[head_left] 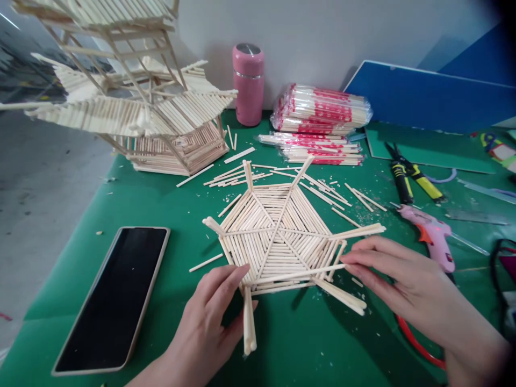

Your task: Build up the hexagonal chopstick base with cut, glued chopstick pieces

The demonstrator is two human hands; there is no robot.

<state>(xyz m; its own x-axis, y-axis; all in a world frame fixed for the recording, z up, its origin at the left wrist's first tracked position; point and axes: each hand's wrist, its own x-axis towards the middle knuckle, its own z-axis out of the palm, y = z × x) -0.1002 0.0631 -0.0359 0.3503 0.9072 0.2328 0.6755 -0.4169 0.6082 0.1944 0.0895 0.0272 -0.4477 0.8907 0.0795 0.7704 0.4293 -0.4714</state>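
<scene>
A hexagonal wooden stick frame (278,220) sits in front of me, its panel filled with rings of sticks and its corner posts splaying outward. My left hand (220,306) grips the near-left corner, with fingertips on top and the thumb behind the post (249,328). Between thumb and fingertips, my right hand (387,274) pinches the right end of a thin wooden stick (300,273). That stick spans the frame's near side, and its left end reaches the corner by my left fingers. Whether that end touches the frame I cannot tell.
Behind stand a tiered stick pagoda (169,118), a pink flask (249,86) and wrapped chopstick packs (318,115). A phone (113,301) lies left. Cutting pliers (409,172) and a pink glue gun (433,234) lie right. Loose sticks (322,193) and crumbs surround the frame.
</scene>
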